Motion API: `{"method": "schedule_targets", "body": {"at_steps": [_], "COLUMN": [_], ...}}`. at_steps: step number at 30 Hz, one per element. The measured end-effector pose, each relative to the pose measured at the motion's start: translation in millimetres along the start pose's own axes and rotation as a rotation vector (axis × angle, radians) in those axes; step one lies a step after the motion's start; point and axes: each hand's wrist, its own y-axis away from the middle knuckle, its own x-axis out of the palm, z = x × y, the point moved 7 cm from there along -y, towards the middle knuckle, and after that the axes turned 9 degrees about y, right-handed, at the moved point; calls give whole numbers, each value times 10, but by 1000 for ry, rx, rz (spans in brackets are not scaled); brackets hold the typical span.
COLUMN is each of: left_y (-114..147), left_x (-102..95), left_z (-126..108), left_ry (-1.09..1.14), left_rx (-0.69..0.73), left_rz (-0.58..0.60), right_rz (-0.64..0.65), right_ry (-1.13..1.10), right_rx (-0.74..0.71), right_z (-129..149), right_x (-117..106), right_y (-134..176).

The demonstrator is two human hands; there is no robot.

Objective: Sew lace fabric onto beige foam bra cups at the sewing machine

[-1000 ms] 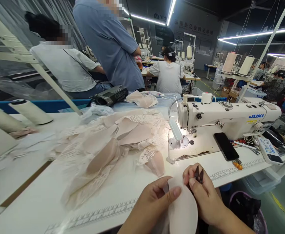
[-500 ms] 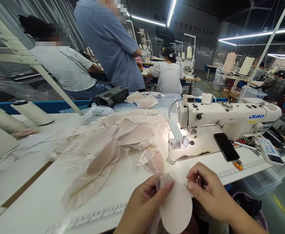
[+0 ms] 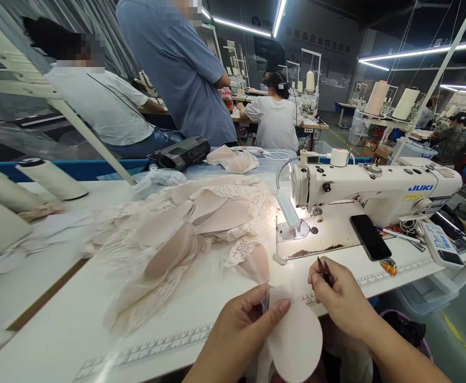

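My left hand (image 3: 249, 330) is closed on a pale, rounded bra cup (image 3: 297, 340), thumb on its face near the upper end, at the table's front edge. Thin sheer fabric hangs behind the cup. To the right, my right hand (image 3: 342, 298) is wrapped round small dark thread snips (image 3: 325, 271), their blades pointing up, apart from the cup. Beyond my hands a beige lace piece with a cup (image 3: 255, 263) lies on the white table (image 3: 201, 303). A heap of similar lace and cup pieces (image 3: 213, 207) spreads to the left.
A white sewing machine (image 3: 368, 183) with a lit lamp (image 3: 288, 208) stands at the right. Near it lie a black phone (image 3: 371, 238) and an orange item (image 3: 388, 267). Thread cones (image 3: 53, 178) stand at left. Several people are beyond the table.
My right hand has moved up and away from the cup's edge, and the snips' blades now show above its fingers. The cup has shifted slightly right in my left hand.
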Motion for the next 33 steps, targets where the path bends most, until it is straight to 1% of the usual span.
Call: {"method": "schedule_targets", "body": {"at_steps": [1,2,4,6,8,9,13,15,17,18,19,20,22,23,24,25,26,27,28,29,30,31,33], "left_y": [16,26,31,22,9,3,-18,-31,-52,-65,-78,-91,-111,-118,-122,-126,-131,-140,-151,-164,-176,-187,-201], "left_x": [18,34,54,56,51,48,12,-2,10,25,44,62,88,90,84,70,43,9,-27,-58,-77,-80,-41], "left_z": [-30,-51,-68,-56,-26,-9,47,56,58,61,65,71,91,107,130,159,185,204,214,216,211,198,173], "left_ry": [4,6,7,0,-4,-9,-90,-129,-144,-152,-159,-168,-186,-186,-177,-159,-128,-87,-44,-3,37,75,135], "left_rx": [-1,-4,-11,-18,-22,-20,5,13,2,-12,-28,-41,-56,-60,-71,-89,-110,-129,-147,-161,-174,-182,-195], "left_rz": [-10,-12,-7,-2,10,18,32,36,64,88,118,151,220,251,277,294,293,274,243,205,174,154,156], "right_rz": [16,42,94,93,15,-47,-290,-356,-370,-349,-301,-213,14,92,119,108,-28,-125,-175,-156,-100,-41,48], "right_ry": [-10,7,106,230,321,348,417,460,448,404,334,247,104,90,118,188,293,385,452,489,496,494,493], "right_rx": [14,-3,-110,-257,-378,-411,-416,-431,-452,-443,-424,-396,-345,-336,-340,-351,-371,-380,-387,-426,-489,-574,-784], "right_z": [7,32,115,195,226,215,89,100,184,231,270,292,282,248,196,130,78,31,1,9,53,132,340], "right_x": [-14,-11,34,91,108,89,-94,-170,-205,-206,-191,-152,-39,-13,-29,-77,-208,-311,-372,-367,-316,-237,-43], "right_y": [8,23,70,119,136,126,14,-8,19,39,55,61,52,35,4,-38,-81,-107,-113,-92,-39,48,285]}}
